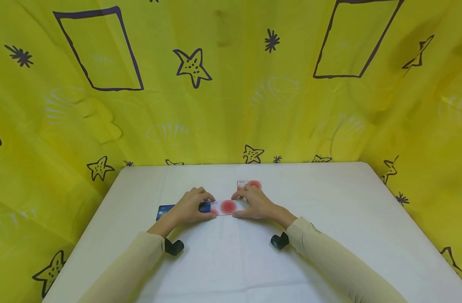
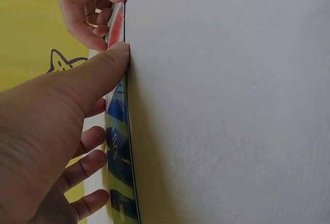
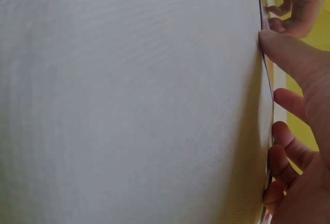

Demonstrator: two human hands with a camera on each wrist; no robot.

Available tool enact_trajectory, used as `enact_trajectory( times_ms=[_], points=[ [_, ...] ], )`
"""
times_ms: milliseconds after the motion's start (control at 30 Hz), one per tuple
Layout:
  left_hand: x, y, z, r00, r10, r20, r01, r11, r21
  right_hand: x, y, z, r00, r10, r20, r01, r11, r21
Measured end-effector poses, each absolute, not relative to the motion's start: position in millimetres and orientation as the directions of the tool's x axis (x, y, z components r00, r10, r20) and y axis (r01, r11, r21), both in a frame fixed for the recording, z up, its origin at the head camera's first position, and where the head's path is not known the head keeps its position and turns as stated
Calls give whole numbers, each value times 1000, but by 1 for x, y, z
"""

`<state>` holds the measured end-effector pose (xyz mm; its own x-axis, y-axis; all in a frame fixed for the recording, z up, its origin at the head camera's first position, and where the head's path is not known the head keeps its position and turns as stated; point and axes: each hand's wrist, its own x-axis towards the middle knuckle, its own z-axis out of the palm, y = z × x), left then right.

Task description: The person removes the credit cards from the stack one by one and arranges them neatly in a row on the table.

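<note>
White, rectangular and red-circled, the card we pinched with our left hand and right hand lay beside a flat blue card.

white card with red-circle pattern

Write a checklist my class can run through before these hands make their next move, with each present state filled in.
1. Left hand pinches the white rectangular card with a red circle: ok.
2. Right hand pinches that same card: ok.
3. Second white card with a red circle, behind the right hand, fully visible: not ok, partly hidden.
4. Blue rectangular card at far left fully visible: not ok, the left hand covers part.
5. Blue and held white cards free of overlap: cannot tell.
6. White cloth-covered table free of creases: not ok, creases show near the front.
</note>
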<state>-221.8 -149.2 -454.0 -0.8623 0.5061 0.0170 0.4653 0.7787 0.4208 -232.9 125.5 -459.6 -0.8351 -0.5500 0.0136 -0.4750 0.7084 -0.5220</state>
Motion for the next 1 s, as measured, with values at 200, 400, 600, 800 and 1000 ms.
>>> enact_trajectory(
  times_ms=[200,400,600,800,1000],
  points=[
    [-222,-150,-455,-861,509,22,470,778,417,-234,126,-461,-834,-552,17,-482,712,-512],
    [-222,-150,-455,-861,508,22,468,776,424,-233,126,-460,-831,-556,24,-489,707,-511],
    [-221,-149,-452,-862,507,7,462,779,425,-232,127,-458,-823,-568,13,-494,704,-510],
    [-225,-148,-449,-859,511,-36,449,786,426,-237,132,-455,-790,-613,-5,-519,674,-526],
    [-233,-149,-438,-822,569,-19,491,727,481,-239,136,-448,-757,-653,13,-551,628,-550]
  ],
)
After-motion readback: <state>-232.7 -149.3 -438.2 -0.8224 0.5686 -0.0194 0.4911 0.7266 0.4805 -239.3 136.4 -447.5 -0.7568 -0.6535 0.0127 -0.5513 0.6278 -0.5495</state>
